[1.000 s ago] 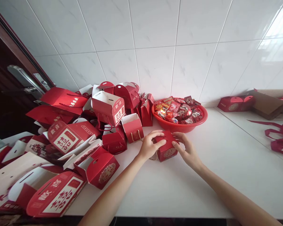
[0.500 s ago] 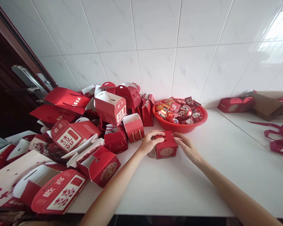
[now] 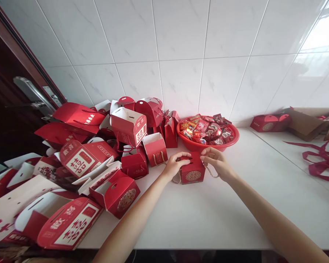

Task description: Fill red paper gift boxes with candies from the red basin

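Observation:
A small red gift box point(image 3: 193, 174) with a round gold emblem stands upright on the white tabletop point(image 3: 197, 219). Its slotted top panel lies folded down. Fingers of my left hand point(image 3: 176, 165) bend over the top's left side, gripping the box there. My right hand point(image 3: 218, 163) is closed at the top right edge, thumb and fingertips pinched on the box's rim. A twisted rope handle point(image 3: 213, 172) hangs out on the right under that hand; another rope loop point(image 3: 177, 178) shows at the left. What lies inside the box is hidden.
Behind the box sits a red basin point(image 3: 208, 145) heaped with wrapped sweets point(image 3: 208, 128). Many red and white gift boxes point(image 3: 79, 164) are piled on the left. At the right lie another red box point(image 3: 268, 123), an open carton point(image 3: 304, 126) and magenta ribbon point(image 3: 322, 160).
My right hand has shifted from the box's right side up to its top edge and closed into a pinch. The right rope handle now shows. My left hand stays nearly in place.

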`<action>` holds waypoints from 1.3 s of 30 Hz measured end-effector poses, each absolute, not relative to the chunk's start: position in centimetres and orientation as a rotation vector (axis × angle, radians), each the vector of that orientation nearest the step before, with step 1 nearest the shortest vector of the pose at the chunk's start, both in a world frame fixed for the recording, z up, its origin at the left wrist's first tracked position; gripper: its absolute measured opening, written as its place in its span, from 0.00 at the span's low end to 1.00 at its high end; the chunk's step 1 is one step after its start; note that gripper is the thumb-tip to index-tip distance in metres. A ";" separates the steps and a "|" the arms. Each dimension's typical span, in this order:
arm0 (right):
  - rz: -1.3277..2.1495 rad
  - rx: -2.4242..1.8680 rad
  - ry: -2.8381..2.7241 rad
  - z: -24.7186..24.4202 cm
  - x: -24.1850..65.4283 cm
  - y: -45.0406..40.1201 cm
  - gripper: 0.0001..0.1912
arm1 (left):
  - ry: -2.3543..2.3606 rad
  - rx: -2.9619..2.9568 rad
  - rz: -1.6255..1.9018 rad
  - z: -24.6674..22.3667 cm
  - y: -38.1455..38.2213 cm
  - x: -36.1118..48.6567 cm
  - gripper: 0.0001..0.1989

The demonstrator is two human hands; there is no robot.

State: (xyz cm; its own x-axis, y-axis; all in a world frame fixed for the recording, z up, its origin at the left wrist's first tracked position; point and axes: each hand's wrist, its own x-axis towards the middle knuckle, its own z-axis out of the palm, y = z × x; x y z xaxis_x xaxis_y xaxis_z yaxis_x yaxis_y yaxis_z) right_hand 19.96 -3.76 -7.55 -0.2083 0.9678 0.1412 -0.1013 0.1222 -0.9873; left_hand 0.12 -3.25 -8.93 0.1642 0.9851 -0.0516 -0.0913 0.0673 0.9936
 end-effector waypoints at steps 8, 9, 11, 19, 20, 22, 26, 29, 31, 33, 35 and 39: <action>1.212 -0.929 -1.744 -5.9 18.0 -2.7 0.10 | 1.059 1.320 1.153 -9.5 -3.0 -0.2 0.16; 1.189 -0.934 -1.768 -6.0 17.9 -2.6 0.10 | 1.085 1.356 1.178 -9.4 -2.9 -0.4 0.16; 1.166 -0.952 -1.788 -6.2 17.8 -2.5 0.09 | 1.171 1.388 1.224 -9.0 -2.9 -1.0 0.16; 0.902 -0.998 -1.909 -6.4 18.0 -3.0 0.10 | 1.341 1.407 0.915 -8.3 -3.6 -3.5 0.22; 0.882 -1.000 -1.919 -6.4 18.0 -3.1 0.10 | 1.334 1.400 0.867 -8.3 -3.8 -3.6 0.23; 0.860 -1.001 -1.918 -6.6 18.0 -3.3 0.10 | 1.340 1.382 0.761 -7.9 -4.0 -3.8 0.24; 0.852 -0.999 -1.866 -6.9 18.0 -3.7 0.10 | 1.215 1.363 0.817 -6.0 -4.5 -4.5 0.23; 0.860 -0.990 -1.799 -6.8 18.2 -3.9 0.11 | 1.046 1.295 1.039 -3.9 -4.8 -4.7 0.20; 0.911 -0.970 -1.712 -6.4 18.5 -4.0 0.12 | 0.960 1.240 1.107 -2.5 -4.9 -4.5 0.19; 0.993 -0.939 -1.592 -5.7 18.8 -4.1 0.16 | 0.891 1.212 1.120 -1.4 -4.8 -4.1 0.18; 1.050 -0.904 -1.476 -4.6 19.3 -4.2 0.19 | 0.850 1.218 1.102 -0.7 -4.6 -3.7 0.19; 1.068 -0.874 -1.390 -2.2 20.1 -4.1 0.20 | 0.832 1.285 1.065 -0.2 -3.9 -2.6 0.21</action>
State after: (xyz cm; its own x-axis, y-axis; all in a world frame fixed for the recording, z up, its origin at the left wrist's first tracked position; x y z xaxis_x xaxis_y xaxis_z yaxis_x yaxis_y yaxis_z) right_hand 20.13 -4.09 -2.19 -0.1039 0.9412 0.3215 -0.0679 0.3158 -0.9464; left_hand -2.61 -3.89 -0.18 0.3225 0.9431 0.0808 -0.1502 -0.0333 0.9881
